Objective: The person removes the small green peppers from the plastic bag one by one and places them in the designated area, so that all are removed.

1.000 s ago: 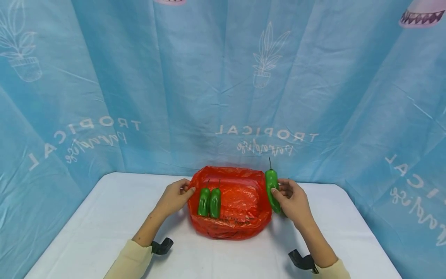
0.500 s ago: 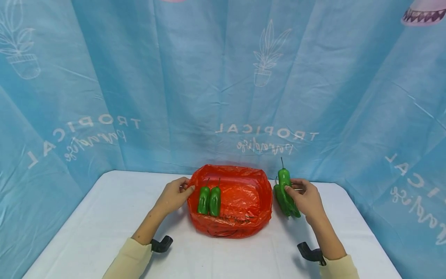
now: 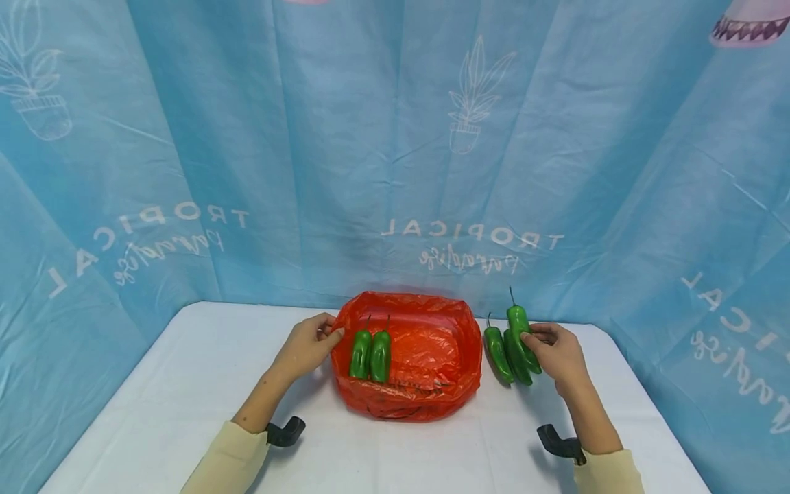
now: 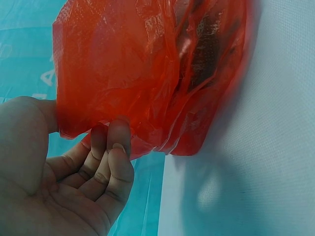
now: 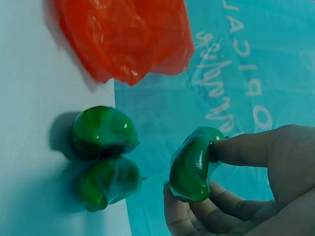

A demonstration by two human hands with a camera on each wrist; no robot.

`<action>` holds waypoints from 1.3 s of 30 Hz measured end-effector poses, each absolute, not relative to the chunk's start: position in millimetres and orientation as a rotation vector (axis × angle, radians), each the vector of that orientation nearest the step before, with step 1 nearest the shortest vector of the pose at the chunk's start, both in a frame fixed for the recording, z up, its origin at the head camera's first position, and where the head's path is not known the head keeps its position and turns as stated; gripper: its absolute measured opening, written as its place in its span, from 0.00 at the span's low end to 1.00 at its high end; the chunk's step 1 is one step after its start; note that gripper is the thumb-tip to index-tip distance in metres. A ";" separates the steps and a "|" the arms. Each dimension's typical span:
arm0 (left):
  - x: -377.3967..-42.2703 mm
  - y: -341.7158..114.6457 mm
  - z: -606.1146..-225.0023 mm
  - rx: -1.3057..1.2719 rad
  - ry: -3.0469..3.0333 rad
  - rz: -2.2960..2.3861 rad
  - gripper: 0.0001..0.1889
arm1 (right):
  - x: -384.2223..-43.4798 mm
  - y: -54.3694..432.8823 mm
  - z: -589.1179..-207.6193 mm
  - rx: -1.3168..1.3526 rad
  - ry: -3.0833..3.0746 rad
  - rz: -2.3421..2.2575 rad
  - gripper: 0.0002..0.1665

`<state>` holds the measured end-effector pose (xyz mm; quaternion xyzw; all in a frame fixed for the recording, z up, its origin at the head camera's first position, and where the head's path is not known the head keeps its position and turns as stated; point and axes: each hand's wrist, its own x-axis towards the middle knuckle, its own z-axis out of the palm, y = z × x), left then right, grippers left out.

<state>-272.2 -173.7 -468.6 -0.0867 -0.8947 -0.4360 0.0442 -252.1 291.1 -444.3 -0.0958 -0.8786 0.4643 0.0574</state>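
Note:
A red plastic bag (image 3: 420,410) stands with its mouth spread wide. Inside it, on the left, two green chili peppers (image 3: 361,353) lie side by side, stems away from me. My left hand (image 3: 306,348) pinches the bag's left rim; the left wrist view shows the thin film (image 4: 108,73) between thumb and fingers. Right of the bag, my right hand (image 3: 560,357) holds a green pepper (image 3: 518,320) between thumb and fingers, stem up. Two more peppers (image 5: 104,132) lie close together on the table, just left of the held one. Dark shapes show through the bag in the left wrist view.
A white cloth covers the table (image 3: 426,460). Behind and at both sides hangs a blue printed curtain (image 3: 345,171). Each wrist wears a black curved mount (image 3: 286,432).
My right hand has moved right, away from the bag, with its pepper. The two peppers on the table have come into fuller view. My left hand stays on the rim.

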 end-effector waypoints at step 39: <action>-269.3 -174.5 -469.9 -0.274 -2.734 -1.364 0.09 | -263.9 332.9 -485.0 -0.557 -2.771 1.358 0.28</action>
